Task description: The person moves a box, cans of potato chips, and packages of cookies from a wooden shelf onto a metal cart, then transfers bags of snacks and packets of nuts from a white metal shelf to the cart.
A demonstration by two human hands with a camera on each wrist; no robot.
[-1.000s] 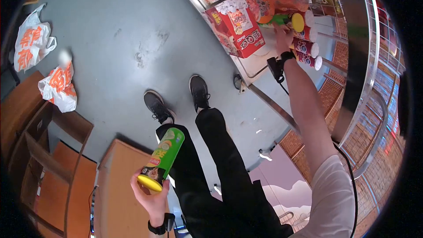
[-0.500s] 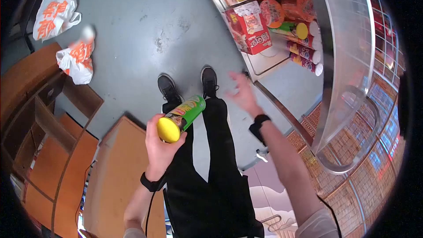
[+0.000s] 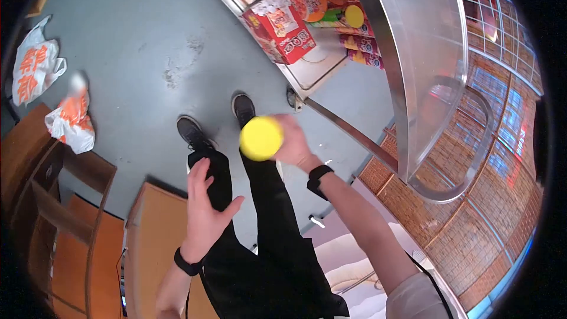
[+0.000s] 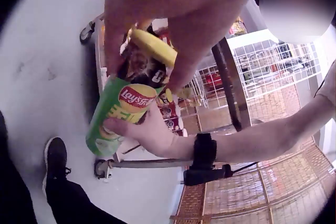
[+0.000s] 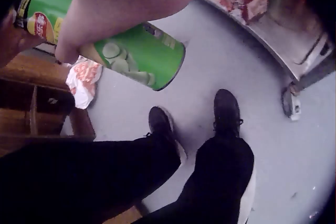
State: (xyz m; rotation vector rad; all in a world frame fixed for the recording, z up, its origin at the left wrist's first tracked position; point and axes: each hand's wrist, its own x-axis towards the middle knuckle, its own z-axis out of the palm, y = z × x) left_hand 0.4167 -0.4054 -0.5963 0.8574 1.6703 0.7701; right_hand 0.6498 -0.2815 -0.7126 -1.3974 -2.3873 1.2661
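Above grey floor [image 3: 130, 106] — right hand [image 3: 292, 143] grips green cylinder [image 5: 149, 56].

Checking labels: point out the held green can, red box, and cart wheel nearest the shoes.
Green can [image 5: 159, 53], right wrist view, green side.
Red box [image 3: 282, 25], head view, printed face.
Cart wheel [image 3: 291, 97], head view, dark tyre.

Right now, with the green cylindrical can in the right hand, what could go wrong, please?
The right hand's grip might slip, and the yellow-lidded green can could drop to the grey floor. The metal cart stands on a small wheel, so a bump might roll it. The red cardboard box sits at its edge; a careless arm may knock it down.
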